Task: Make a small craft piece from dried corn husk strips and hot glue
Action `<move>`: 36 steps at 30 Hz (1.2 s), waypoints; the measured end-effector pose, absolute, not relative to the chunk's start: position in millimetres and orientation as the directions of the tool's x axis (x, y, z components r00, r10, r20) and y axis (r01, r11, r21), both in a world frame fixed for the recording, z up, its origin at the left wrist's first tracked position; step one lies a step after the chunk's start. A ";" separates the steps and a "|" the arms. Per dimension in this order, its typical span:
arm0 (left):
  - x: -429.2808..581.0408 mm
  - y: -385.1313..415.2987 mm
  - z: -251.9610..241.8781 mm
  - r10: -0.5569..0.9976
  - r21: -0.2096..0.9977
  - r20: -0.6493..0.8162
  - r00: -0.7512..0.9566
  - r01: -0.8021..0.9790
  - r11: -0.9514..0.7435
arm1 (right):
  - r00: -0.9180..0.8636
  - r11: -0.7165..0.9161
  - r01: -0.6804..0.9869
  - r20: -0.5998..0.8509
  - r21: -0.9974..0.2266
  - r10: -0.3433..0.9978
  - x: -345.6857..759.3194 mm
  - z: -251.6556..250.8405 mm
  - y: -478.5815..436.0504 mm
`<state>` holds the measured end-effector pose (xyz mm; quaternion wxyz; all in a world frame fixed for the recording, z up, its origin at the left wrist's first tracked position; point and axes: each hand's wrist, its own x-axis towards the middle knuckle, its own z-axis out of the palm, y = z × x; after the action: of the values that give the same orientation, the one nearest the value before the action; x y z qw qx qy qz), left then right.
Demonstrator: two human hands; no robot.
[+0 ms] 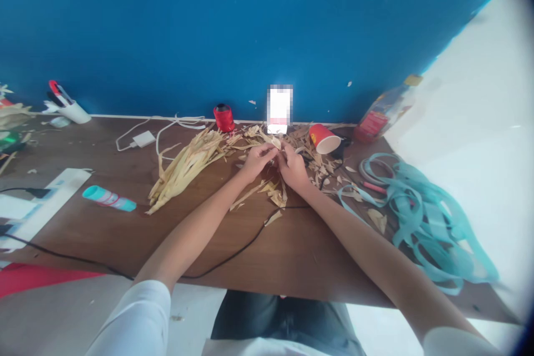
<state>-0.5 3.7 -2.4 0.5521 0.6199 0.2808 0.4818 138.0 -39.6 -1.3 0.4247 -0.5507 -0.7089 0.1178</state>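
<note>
Husk piece [276, 143] pinched between left hand [257, 161] and right hand [293, 168].
Small, pale and papery, it sits above dry, curled scraps [277, 196], with a ribbed, straw-coloured bundle [189, 167] to the left and tangled loops of translucent teal ribbon [431, 217] to the right. Below runs a smooth brown counter [334, 267], crossed by a thin black cable [251, 241] and set against a flat blue wall [187, 28]. The piece lies right at the fingertips, both hands closed in on it, finger detail blurred.
</note>
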 end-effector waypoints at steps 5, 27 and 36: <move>0.5 3.9 -3.5 0.879 0.945 0.326 0.348 -0.133 -0.298 | -0.059 0.346 0.738 0.455 -0.580 0.889 137.5 -1.6 -39.1; 1.2 5.7 -3.4 0.836 0.904 0.387 0.389 0.020 -0.427 | 0.030 0.002 0.989 0.218 -0.145 0.975 124.5 9.8 -51.1; 1.4 5.6 -3.0 0.834 0.898 0.393 0.387 0.034 -0.438 | 0.055 0.008 0.973 0.266 -0.231 0.962 125.1 9.5 -51.0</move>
<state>1.4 5.6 -3.0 0.4333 0.7113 0.3050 0.4618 125.1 -51.0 9.5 0.1785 -0.7041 -0.6872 -0.0149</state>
